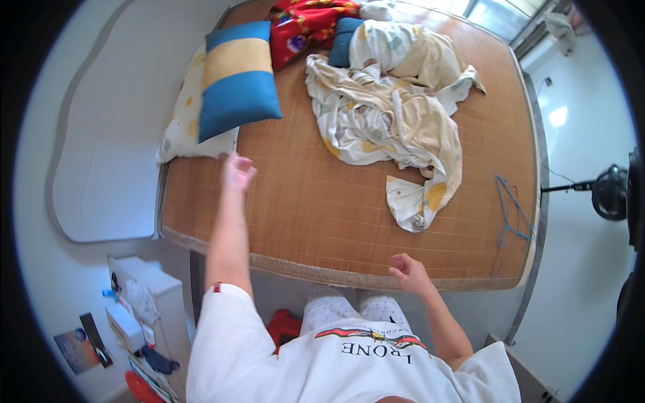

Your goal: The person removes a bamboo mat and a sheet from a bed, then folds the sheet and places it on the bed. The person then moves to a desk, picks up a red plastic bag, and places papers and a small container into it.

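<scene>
My left hand (pixel 239 172) reaches over the woven bed mat (pixel 302 206), beside the lower edge of a white patterned pillow (pixel 184 128); the fingers are partly curled, and whether they touch the pillow is unclear. A blue and tan cushion (pixel 239 75) lies on that pillow. Over the mat's near edge my right hand (pixel 412 274) hovers with fingers loosely bent and nothing seen in them. Farther in lies a crumpled white and beige patterned blanket (pixel 393 126). Behind it a bundled patterned pillow (pixel 388 45) rests on a dark blue cushion (pixel 343 43).
A red patterned cloth (pixel 307 25) lies at the bed's far end. Blue clothes hangers (pixel 509 221) lie near the right edge. A black fan (pixel 608 192) stands right of the bed. The padded headboard (pixel 116 126) and a cluttered white cabinet (pixel 151 282) are on the left.
</scene>
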The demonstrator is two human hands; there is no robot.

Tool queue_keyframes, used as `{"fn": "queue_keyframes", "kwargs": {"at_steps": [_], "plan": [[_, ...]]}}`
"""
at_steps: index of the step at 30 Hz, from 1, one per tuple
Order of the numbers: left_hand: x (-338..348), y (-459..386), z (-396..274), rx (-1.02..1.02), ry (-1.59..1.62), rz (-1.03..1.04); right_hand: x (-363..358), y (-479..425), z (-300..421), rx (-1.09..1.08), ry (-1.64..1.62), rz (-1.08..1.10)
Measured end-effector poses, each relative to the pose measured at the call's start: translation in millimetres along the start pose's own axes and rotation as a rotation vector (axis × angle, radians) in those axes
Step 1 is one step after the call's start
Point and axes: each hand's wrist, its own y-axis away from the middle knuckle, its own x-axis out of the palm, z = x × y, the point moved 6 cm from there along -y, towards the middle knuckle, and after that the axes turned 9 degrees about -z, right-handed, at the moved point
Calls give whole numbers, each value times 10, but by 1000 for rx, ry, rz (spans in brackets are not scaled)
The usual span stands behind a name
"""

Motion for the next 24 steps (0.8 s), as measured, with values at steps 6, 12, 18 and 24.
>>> {"fn": "queue_keyframes", "kwargs": {"at_steps": [6, 12, 18, 24], "plan": [[-805, 2028, 3201, -703, 48, 80, -92, -48, -266, 18, 145, 56], [-1274, 3468, 4335, -911, -296, -53, -186, -241, -626, 42, 256, 58], [-971, 2561, 3349, -461, -399, -67, 14, -329, -1099, 46, 264, 20], [-1271, 2396, 2853, -332, -293, -154, -51, -491, -1124, 94, 241, 24]]}}
